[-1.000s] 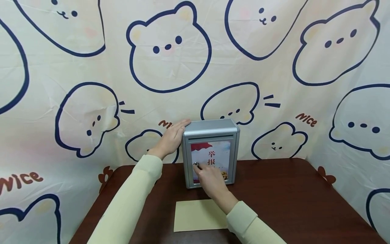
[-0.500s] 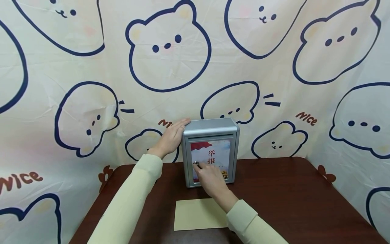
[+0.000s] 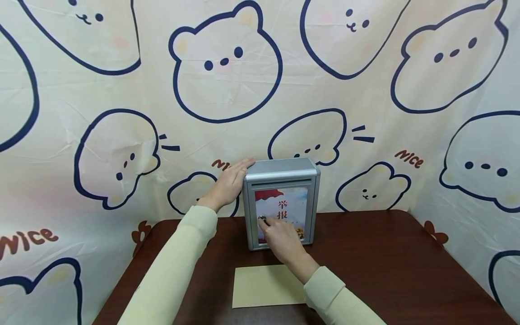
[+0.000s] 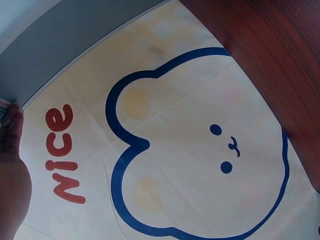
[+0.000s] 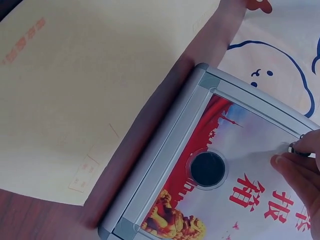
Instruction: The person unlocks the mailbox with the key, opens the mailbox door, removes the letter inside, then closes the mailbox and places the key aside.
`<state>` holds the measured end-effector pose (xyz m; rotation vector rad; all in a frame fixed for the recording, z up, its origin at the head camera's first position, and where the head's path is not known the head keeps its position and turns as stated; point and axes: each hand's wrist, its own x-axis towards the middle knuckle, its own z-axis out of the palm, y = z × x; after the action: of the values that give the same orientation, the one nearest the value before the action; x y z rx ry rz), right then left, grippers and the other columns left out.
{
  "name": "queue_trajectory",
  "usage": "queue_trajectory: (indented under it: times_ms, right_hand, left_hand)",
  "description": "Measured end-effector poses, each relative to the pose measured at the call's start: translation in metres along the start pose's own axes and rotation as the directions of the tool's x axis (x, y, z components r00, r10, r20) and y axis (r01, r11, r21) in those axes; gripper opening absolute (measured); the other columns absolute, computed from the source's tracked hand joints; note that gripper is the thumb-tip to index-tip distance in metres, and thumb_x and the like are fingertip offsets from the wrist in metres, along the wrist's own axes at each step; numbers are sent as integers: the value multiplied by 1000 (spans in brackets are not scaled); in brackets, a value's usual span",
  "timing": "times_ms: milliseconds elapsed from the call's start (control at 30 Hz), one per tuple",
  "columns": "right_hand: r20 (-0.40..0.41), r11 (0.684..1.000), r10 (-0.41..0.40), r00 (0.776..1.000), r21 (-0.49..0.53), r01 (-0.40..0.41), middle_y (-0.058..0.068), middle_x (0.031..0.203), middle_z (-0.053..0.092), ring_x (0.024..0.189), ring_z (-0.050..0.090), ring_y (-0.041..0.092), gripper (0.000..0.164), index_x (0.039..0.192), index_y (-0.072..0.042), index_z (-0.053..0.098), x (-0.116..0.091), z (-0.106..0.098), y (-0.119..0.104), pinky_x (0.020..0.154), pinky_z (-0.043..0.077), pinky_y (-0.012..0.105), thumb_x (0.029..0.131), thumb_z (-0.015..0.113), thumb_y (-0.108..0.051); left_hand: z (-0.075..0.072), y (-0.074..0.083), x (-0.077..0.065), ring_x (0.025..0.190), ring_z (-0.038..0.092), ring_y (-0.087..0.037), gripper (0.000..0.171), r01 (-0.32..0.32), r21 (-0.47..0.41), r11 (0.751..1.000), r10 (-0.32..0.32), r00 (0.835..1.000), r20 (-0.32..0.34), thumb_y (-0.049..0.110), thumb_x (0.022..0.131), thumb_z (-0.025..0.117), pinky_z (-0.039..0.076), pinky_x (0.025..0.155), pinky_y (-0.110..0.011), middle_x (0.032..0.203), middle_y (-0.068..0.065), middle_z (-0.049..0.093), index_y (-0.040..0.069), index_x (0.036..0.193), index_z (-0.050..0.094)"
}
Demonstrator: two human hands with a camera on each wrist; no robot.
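A silver-grey metal suggestion box [image 3: 282,167] with a slot near its top and a red-and-white poster with red characters stands upright on the table. My left hand [image 3: 227,185] rests on its upper left edge, fingers extended over the top. In the left wrist view that hand [image 4: 12,175] shows at the left border, beside the grey side of the box. My right hand [image 3: 282,239] is at the front, thumb and forefinger pinching a small key at the metal lock [image 5: 292,148] on the door's left side. The fingers [image 5: 295,175] hide most of the key.
A pale yellow envelope [image 3: 264,286] with red print lies flat in front of the box, partly under the right forearm. The dark wooden table [image 3: 365,257] backs onto a cartoon-patterned cloth [image 3: 227,95]. A round dark window [image 5: 207,169] shows in the poster.
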<state>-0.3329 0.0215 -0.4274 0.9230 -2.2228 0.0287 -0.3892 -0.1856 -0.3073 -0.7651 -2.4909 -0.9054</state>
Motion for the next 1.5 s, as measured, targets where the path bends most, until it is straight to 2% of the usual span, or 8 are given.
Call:
queue_trajectory:
  times_ms: [433,767,1100,1400,1500]
  right_hand:
    - [-36,1000,-23,999,8,24,7,98,75,73,70,17,37,123,-10,75,-4,-1,1,50,55,26,88,76,2]
    - [-104,998,-41,994,44,46,8,103,76,82,74,18,33,116,-9,77,-9,-6,3,58,60,29,85,79,3]
    - [-96,997,-34,995,69,41,5,95,75,74,72,14,26,112,-10,79,-21,-19,5,59,60,26,87,77,-2]
    - [-69,990,15,998,141,-5,5,97,77,70,71,13,23,110,-9,80,-35,-32,10,58,59,26,88,76,-5]
    - [-59,986,28,998,168,-18,4,101,77,74,73,13,23,110,-10,81,-40,-35,11,61,60,25,87,78,-6]
  left_hand:
    - [3,-2,2,152,32,-19,54,-1,9,1000,2,1000,-6,31,111,23,25,124,-44,163,-4,40,11,157,43]
    - [1,-1,2,151,33,-19,53,-10,20,1000,10,1000,-11,30,111,23,26,124,-43,162,-5,41,11,157,43]
    - [3,-1,1,153,30,-17,54,29,10,1000,-29,999,16,33,111,22,24,125,-44,164,-2,37,16,159,40]
    - [2,0,1,152,33,-20,53,4,17,1000,-4,1000,-4,30,111,24,26,124,-44,162,-5,40,11,157,43]
    - [2,0,1,151,33,-20,53,-2,21,1000,2,1000,-9,30,111,24,26,124,-44,162,-5,40,10,156,44]
